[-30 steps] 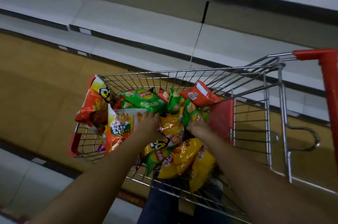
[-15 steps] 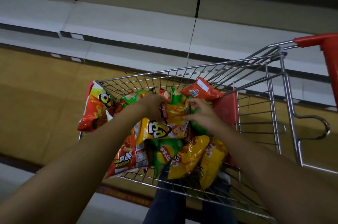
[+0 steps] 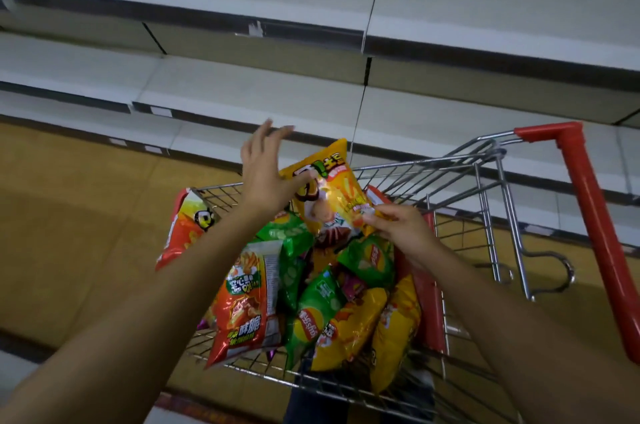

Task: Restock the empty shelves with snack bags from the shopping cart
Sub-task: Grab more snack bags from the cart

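- Head view: a yellow snack bag (image 3: 332, 195) that half a second ago lay among the others in the shopping cart (image 3: 450, 181) is now lifted clear of the pile, at centre frame, tilted with its top toward the shelves.
- The right hand (image 3: 398, 233) pinches the bag's lower right corner between thumb and fingertips; the left hand (image 3: 266, 174), which was down in the pile, is up beside the bag's upper left edge, fingers spread and straight, thumb touching or just off the foil.
- Judgement: the pick is done and the carry to a shelf comes next; a one-corner pinch lets the bag swing.
- Many bags remain in the cart: green chip bags (image 3: 311, 312), an orange-red bag (image 3: 246, 305) hanging over the lower left rim, more yellow ones at lower right.
- Across the upper frame run bare white shelves (image 3: 242, 84) with dark price rails; a tan floor (image 3: 86, 215) shows at left, and the cart's red handle (image 3: 595, 222) at right.
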{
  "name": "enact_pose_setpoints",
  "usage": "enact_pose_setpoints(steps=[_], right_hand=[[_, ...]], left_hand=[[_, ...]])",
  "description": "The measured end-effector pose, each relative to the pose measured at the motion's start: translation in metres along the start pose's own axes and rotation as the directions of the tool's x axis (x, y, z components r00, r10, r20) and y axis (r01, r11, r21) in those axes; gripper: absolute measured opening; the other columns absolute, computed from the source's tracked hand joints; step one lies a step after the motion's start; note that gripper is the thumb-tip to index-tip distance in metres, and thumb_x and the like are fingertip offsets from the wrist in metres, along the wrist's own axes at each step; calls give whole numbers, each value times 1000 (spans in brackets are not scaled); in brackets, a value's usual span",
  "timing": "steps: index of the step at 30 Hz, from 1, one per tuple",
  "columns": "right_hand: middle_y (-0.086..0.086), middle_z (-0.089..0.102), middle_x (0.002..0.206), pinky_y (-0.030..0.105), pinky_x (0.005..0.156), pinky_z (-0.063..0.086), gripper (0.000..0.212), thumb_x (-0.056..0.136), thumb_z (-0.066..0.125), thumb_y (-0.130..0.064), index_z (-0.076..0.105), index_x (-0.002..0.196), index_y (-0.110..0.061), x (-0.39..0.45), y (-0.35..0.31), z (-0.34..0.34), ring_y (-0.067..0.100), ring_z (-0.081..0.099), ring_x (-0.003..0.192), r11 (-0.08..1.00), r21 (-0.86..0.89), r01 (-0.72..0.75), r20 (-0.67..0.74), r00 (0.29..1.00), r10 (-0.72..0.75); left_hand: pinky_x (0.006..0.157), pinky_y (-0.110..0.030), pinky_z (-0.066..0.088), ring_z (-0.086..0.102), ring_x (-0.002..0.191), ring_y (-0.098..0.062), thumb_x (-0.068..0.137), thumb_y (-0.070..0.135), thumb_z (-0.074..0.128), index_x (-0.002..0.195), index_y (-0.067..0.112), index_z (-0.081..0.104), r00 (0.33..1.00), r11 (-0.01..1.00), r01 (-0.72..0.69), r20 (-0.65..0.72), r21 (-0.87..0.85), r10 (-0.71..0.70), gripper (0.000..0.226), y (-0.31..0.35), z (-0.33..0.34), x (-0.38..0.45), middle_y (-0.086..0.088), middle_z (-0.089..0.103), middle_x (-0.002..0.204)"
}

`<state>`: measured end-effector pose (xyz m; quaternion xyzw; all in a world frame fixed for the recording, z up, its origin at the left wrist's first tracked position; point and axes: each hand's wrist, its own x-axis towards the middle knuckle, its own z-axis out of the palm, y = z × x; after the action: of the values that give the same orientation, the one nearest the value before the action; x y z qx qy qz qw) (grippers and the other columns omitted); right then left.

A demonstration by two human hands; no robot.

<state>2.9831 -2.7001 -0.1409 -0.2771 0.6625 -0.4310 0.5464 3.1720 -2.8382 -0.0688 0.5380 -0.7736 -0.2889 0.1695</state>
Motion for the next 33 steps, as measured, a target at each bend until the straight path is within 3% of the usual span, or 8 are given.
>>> enact_pose_setpoints(steps=[3,5,9,11,13,18,26,33], right_hand=[[5,74,95,21,70,58,26,88,65,-2,65,114,4,-8,0,-2,23,67,84,962,257,-88,-45,994,103],[12,72,108,27,82,58,33,86,67,-4,63,118,4,-11,1,-1,22,69,94,952,290,-100,-28,993,113],[12,66,123,28,81,57,63,71,77,-19,58,129,-4,-15,-13,-6,21,67,107,938,313,-148,43,989,142],[6,68,123,37,92,52,57,73,75,-28,61,126,-14,-16,-32,-14,22,64,114,929,336,-156,118,985,123],[1,67,123,41,98,46,46,80,68,-37,63,122,-19,-14,-59,-22,18,61,116,905,410,-110,133,989,59],[0,71,105,29,67,53,44,83,66,-32,61,125,-18,-12,-130,-28,16,67,88,901,431,56,28,997,-75],[3,71,113,47,88,53,37,82,68,-36,66,114,-17,-40,-200,-49,23,63,108,914,351,204,-60,979,-196],[2,72,90,33,65,55,11,90,67,-27,67,96,-18,-87,-295,-87,17,67,84,857,297,421,-290,895,-339]], left_hand=[[112,-44,30,24,142,-30,68,42,83,152,20,14,862,792,502,273,-348,-426,111,-7,15,-17,-12,17,157],[109,-48,37,41,134,-33,65,44,83,152,21,16,745,673,625,560,-396,-362,113,-13,22,-27,-15,34,152],[80,-34,55,64,104,-22,72,21,81,130,21,50,750,670,574,631,-472,-198,66,-5,21,-28,-5,66,120],[69,-28,55,67,98,-21,77,10,77,124,21,56,783,668,534,601,-519,-159,53,0,13,-22,-3,69,113],[81,-36,58,68,102,-23,74,8,79,123,22,57,800,681,495,588,-540,-115,55,2,5,-14,-3,70,114],[92,-46,54,68,105,-24,65,9,86,125,27,57,822,683,428,569,-592,-22,69,23,-11,-8,-4,70,116],[94,-41,54,67,106,-22,67,7,85,128,30,53,838,720,292,531,-630,124,72,83,-57,3,-5,68,117],[93,-34,53,66,108,-25,76,12,73,123,9,59,769,704,210,559,-678,310,49,176,-110,26,-10,70,115]])
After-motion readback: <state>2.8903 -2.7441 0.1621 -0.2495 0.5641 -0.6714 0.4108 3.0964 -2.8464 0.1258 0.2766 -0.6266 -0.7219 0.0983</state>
